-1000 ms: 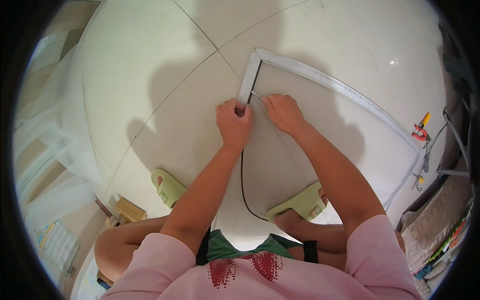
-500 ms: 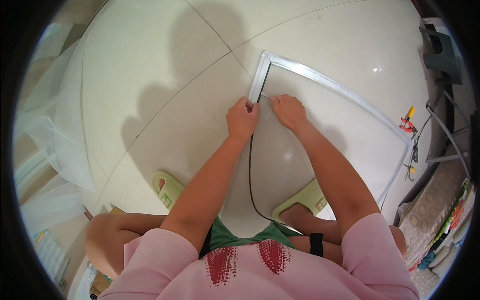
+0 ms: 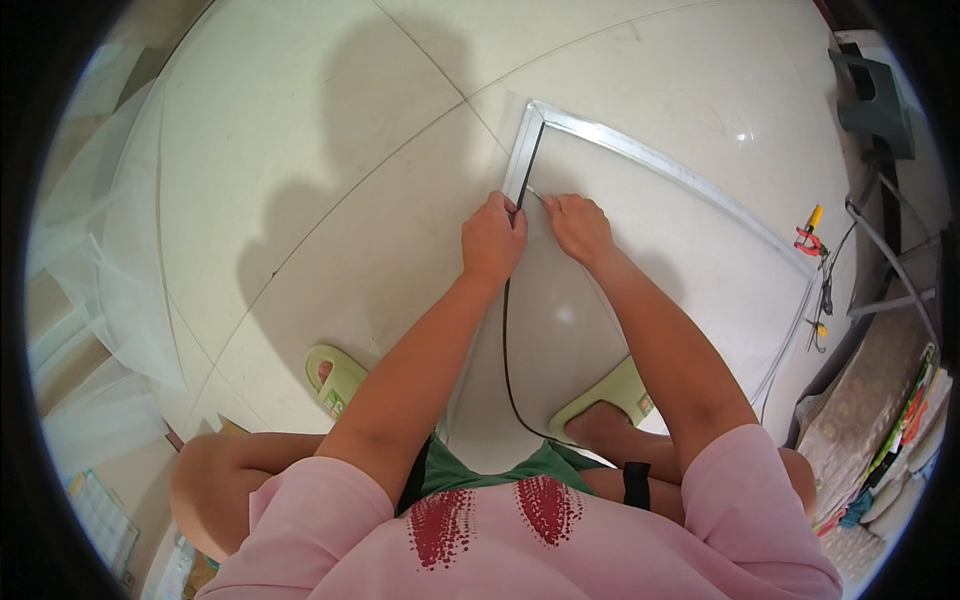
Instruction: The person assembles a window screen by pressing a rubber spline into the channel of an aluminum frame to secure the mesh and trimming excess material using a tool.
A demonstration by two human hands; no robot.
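A silver metal frame lies on the tiled floor in front of me. Along the inner edge of its left side runs a black rubber strip, whose loose length curves down between my feet. My left hand is closed at that left side, fingers pinching the strip against the frame. In my closed right hand is a slim tool with a thin metal tip; the tip touches the strip just above my left fingertips. My right fingers hide the tool's handle.
Red-handled pliers, a yellow-handled tool and dark cords lie by the frame's right corner. A dark green plastic stool and folded fabrics stand at the right. Sheer curtains hang at left. My slippers flank the strip.
Both hands have shifted only slightly; the left one has turned a little on the frame's side. The tool tip stays at the strip. The whole view has moved slightly.
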